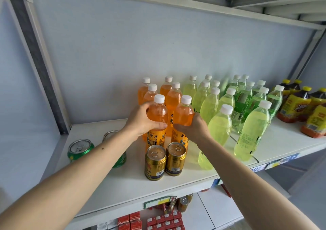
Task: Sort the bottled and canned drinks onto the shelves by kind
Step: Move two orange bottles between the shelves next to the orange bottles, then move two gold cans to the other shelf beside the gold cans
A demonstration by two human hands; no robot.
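Note:
On the white shelf stand several orange soda bottles with white caps in two rows. My left hand grips the front left orange bottle around its middle. My right hand grips the front right orange bottle beside it. Two gold cans stand right in front of these bottles. Two green cans stand at the left, one in full view, the other partly hidden behind my left forearm.
Yellow-green bottles and greener bottles fill the shelf's middle right. Dark tea bottles with yellow caps stand at the far right. A lower shelf holds red boxes and cans. Another shelf board hangs overhead.

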